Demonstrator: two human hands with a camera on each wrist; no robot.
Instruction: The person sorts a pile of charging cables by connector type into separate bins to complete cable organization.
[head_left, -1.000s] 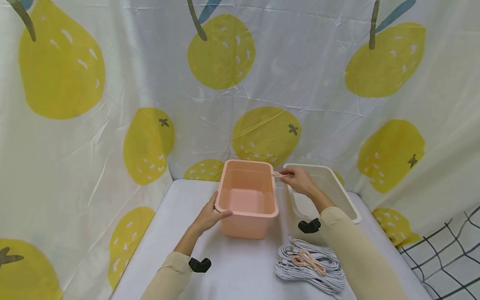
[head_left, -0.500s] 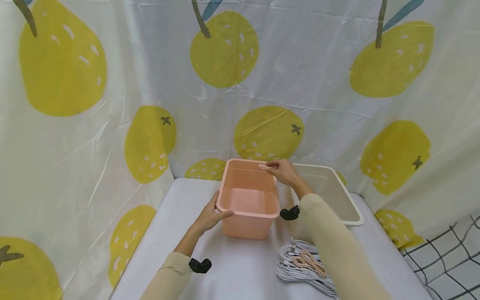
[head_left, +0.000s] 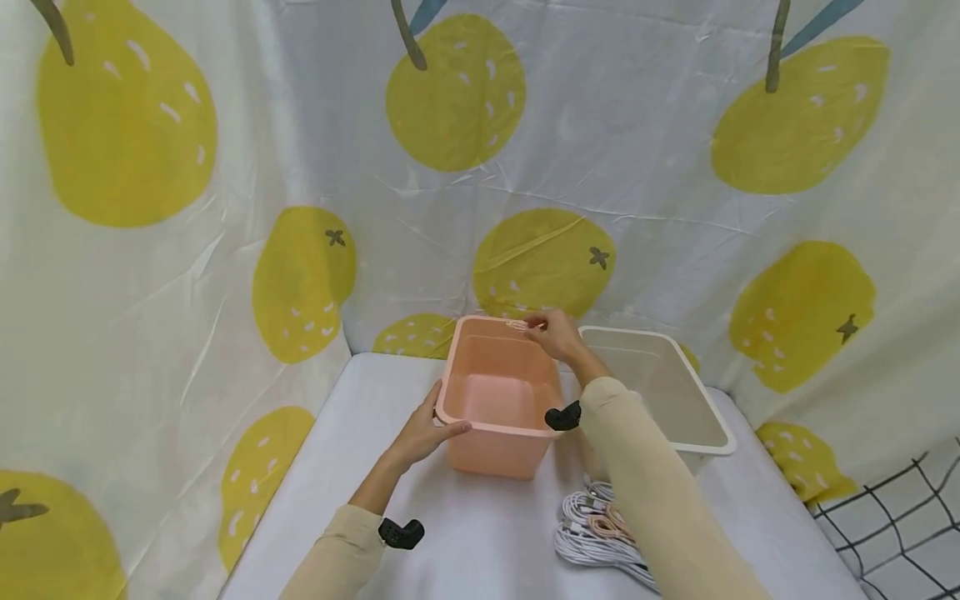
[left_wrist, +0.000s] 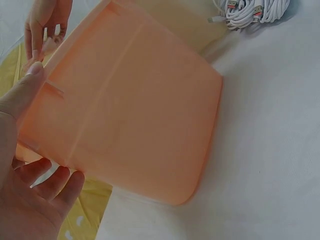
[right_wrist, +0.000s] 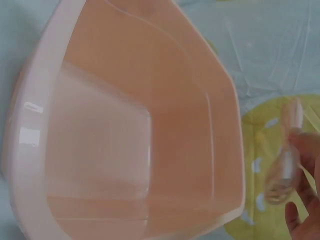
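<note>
A peach plastic bin point(head_left: 497, 450) stands on the white table. My left hand point(head_left: 420, 433) grips its near left corner; the thumb point(left_wrist: 30, 85) lies along the rim in the left wrist view, with the fingers curled below. Over the bin's far right rim, my right hand point(head_left: 557, 337) pinches a small bundled pale pink cable point(head_left: 517, 325). In the right wrist view this cable point(right_wrist: 281, 177) looks blurred, against the yellow print behind the bin. The bin's inside point(right_wrist: 100, 140) shows nothing in it.
A larger cream bin point(head_left: 701, 392) stands to the right, partly behind my right arm. In front of it lies a pile of white cables point(head_left: 592, 546) with a peach cable point(head_left: 606, 525) on top. A fruit-print curtain point(head_left: 420, 250) backs the table; a black wire grid point(head_left: 900, 517) stands at right.
My right hand has carried the pale pink cable leftward from the cream bin's rim to above the peach bin's far rim. My left hand has kept its grip on the peach bin.
</note>
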